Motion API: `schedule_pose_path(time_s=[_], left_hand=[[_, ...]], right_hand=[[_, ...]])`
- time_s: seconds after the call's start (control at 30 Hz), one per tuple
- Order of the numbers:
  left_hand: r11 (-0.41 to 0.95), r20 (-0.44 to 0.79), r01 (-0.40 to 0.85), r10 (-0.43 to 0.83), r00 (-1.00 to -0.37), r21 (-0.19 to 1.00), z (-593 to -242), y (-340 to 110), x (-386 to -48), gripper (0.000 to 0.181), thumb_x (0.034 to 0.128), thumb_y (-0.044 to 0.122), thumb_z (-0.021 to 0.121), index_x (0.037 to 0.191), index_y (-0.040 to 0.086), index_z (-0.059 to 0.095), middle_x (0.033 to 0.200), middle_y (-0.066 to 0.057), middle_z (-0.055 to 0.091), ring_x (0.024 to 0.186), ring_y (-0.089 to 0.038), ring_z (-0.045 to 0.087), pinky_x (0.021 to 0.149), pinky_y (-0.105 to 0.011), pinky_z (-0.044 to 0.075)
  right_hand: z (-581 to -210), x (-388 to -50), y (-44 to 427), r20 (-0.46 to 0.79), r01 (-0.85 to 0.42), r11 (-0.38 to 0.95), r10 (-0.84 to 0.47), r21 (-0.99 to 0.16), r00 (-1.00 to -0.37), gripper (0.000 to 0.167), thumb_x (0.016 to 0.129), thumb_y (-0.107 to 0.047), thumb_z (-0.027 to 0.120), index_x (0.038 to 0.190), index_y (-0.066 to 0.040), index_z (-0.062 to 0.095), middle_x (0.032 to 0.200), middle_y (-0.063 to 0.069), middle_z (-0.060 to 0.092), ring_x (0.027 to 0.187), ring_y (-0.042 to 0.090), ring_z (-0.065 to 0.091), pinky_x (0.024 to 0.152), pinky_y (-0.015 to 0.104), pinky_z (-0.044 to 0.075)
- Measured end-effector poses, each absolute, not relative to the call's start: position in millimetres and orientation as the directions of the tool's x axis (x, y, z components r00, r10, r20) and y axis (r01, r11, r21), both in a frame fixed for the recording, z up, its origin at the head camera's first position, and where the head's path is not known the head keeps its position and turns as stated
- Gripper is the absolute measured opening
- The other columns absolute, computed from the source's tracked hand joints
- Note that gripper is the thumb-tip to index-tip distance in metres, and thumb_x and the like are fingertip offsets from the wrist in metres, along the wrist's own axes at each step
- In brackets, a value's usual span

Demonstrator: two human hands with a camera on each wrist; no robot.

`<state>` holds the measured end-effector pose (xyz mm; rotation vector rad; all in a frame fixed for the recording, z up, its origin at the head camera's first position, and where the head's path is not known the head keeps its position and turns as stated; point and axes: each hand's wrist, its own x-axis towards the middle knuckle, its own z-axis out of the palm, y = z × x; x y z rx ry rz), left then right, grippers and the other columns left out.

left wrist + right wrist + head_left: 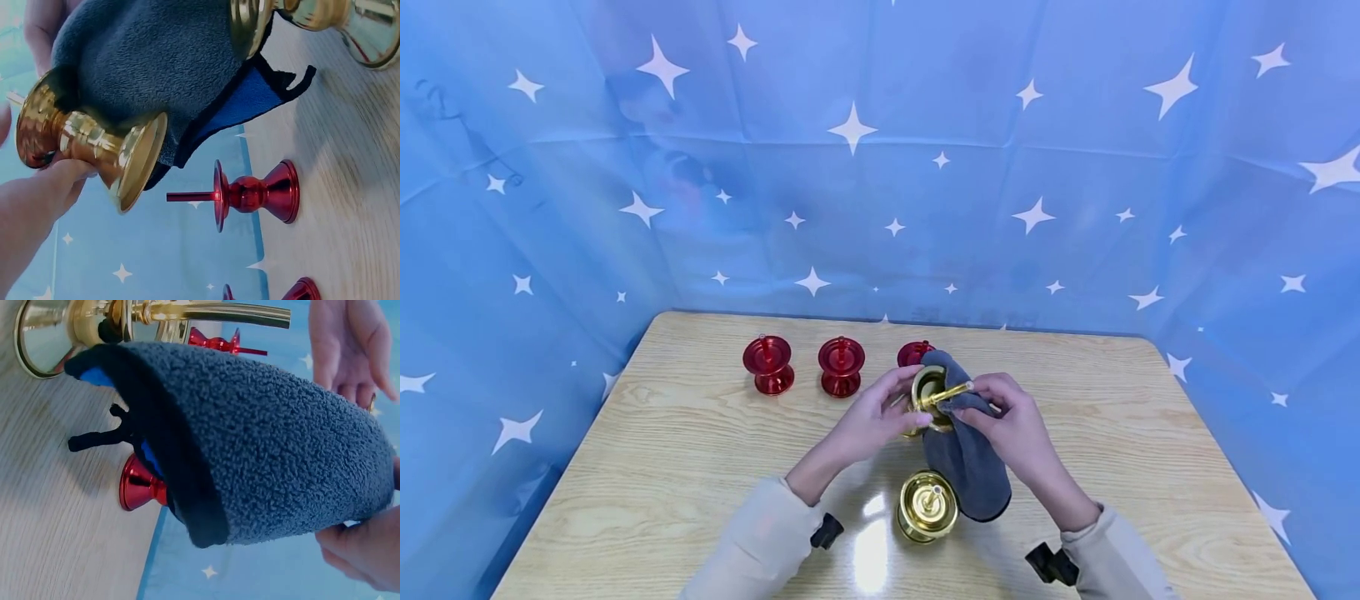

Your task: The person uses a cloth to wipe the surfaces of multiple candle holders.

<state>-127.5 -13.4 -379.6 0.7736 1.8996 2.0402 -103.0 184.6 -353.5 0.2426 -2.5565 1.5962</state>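
One gold candle holder is up in the left hand's grip; right hand pinches grey cloth at its cup. Looks mid-wipe, unfinished. Second gold holder and three red holders stand on table; can't tell if done.

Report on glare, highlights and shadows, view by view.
Head: white glare on the table, left of the standing gold holder; left wrist: bright highlights on the gold holder in the left hand; right wrist: soft shadow on the tabletop beside the gray cloth.
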Motion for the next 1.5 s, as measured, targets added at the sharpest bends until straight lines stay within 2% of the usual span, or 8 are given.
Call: schedule_pose_path(time_s=[0.17, 0.33, 0.47, 0.7, 0.87, 1.07, 1.37, 1.5], left_hand=[[-0.032, 0.253, 0.27, 0.461, -0.85, 0.962, -384, -6, -126, 0.082, 0.0709, 0.002, 0.077, 0.139, 0.001, 0.031, 0.134, -0.011, 0.04, 0.125, -0.019, 0.04, 0.097, -0.023, 0.036], [0.017, 0.265, 0.305, 0.449, -0.853, 0.952, -384, -7, -127, 0.078, 0.0707, 0.003, 0.077, 0.137, 0.001, 0.036, 0.127, -0.011, 0.045, 0.118, -0.019, 0.046, 0.095, -0.022, 0.038], [-0.033, 0.217, 0.241, 0.57, -0.793, 0.97, -380, -12, -128, 0.069, 0.0744, -0.004, 0.071, 0.133, -0.004, 0.035, 0.124, -0.018, 0.047, 0.115, -0.024, 0.049, 0.092, -0.025, 0.042], [-0.008, 0.169, 0.227, 0.697, -0.697, 0.974, -376, -20, -129, 0.055, 0.0792, -0.006, 0.066, 0.126, -0.008, 0.036, 0.121, -0.022, 0.051, 0.112, -0.025, 0.051, 0.091, -0.027, 0.044], [-0.036, 0.176, 0.191, 0.584, -0.792, 0.981, -376, -16, -127, 0.055, 0.0795, -0.005, 0.066, 0.127, -0.006, 0.038, 0.119, -0.019, 0.051, 0.11, -0.026, 0.052, 0.088, -0.028, 0.046], [-0.104, 0.207, 0.179, 0.471, -0.858, 0.978, -380, -12, -126, 0.056, 0.0812, -0.005, 0.064, 0.129, -0.008, 0.035, 0.119, -0.025, 0.049, 0.111, -0.032, 0.05, 0.09, -0.031, 0.045], [-0.119, 0.229, 0.203, 0.675, -0.702, 0.972, -379, -23, -131, 0.05, 0.0847, -0.006, 0.059, 0.13, -0.01, 0.037, 0.119, -0.025, 0.052, 0.108, -0.027, 0.054, 0.089, -0.03, 0.046], [-0.115, 0.236, 0.217, 0.686, -0.688, 0.969, -376, -23, -132, 0.051, 0.0879, -0.001, 0.057, 0.134, -0.007, 0.035, 0.125, -0.023, 0.048, 0.112, -0.024, 0.051, 0.091, -0.03, 0.044]], right_hand=[[-353, -101, 181, 0.232, -0.244, 0.464, -0.084, -0.851, -0.969, 0.017, 0.076, 0.005, 0.07, 0.088, -0.001, 0.061, 0.093, 0.01, 0.052, 0.078, 0.017, 0.052, 0.065, 0.024, 0.05], [-353, -102, 182, 0.273, -0.3, 0.494, -0.128, -0.816, -0.953, 0.018, 0.074, 0.007, 0.07, 0.088, -0.002, 0.063, 0.096, 0.01, 0.054, 0.082, 0.02, 0.052, 0.069, 0.027, 0.051], [-353, -106, 187, 0.321, -0.38, 0.516, -0.203, -0.768, -0.925, 0.025, 0.071, 0.014, 0.068, 0.089, -0.003, 0.066, 0.101, 0.009, 0.057, 0.092, 0.024, 0.055, 0.076, 0.034, 0.051], [-355, -112, 191, 0.431, -0.552, 0.522, -0.345, -0.65, -0.834, 0.037, 0.065, 0.024, 0.062, 0.085, -0.007, 0.067, 0.1, 0.009, 0.06, 0.093, 0.027, 0.057, 0.078, 0.031, 0.05], [-358, -110, 187, 0.417, -0.495, 0.571, -0.275, -0.654, -0.867, 0.03, 0.069, 0.016, 0.068, 0.09, -0.005, 0.064, 0.097, 0.007, 0.06, 0.09, 0.023, 0.058, 0.074, 0.038, 0.05], [-356, -104, 182, 0.313, -0.357, 0.605, -0.182, -0.712, -0.932, 0.02, 0.075, 0.003, 0.071, 0.092, -0.005, 0.063, 0.087, 0.005, 0.055, 0.069, 0.016, 0.047, 0.057, 0.029, 0.041], [-356, -110, 190, 0.4, -0.502, 0.476, -0.305, -0.722, -0.865, 0.033, 0.068, 0.02, 0.065, 0.09, -0.004, 0.066, 0.102, 0.009, 0.06, 0.094, 0.023, 0.056, 0.076, 0.025, 0.05], [-355, -111, 192, 0.367, -0.47, 0.427, -0.303, -0.772, -0.879, 0.029, 0.072, 0.018, 0.064, 0.092, -0.003, 0.065, 0.103, 0.011, 0.059, 0.095, 0.021, 0.056, 0.075, 0.024, 0.051]])
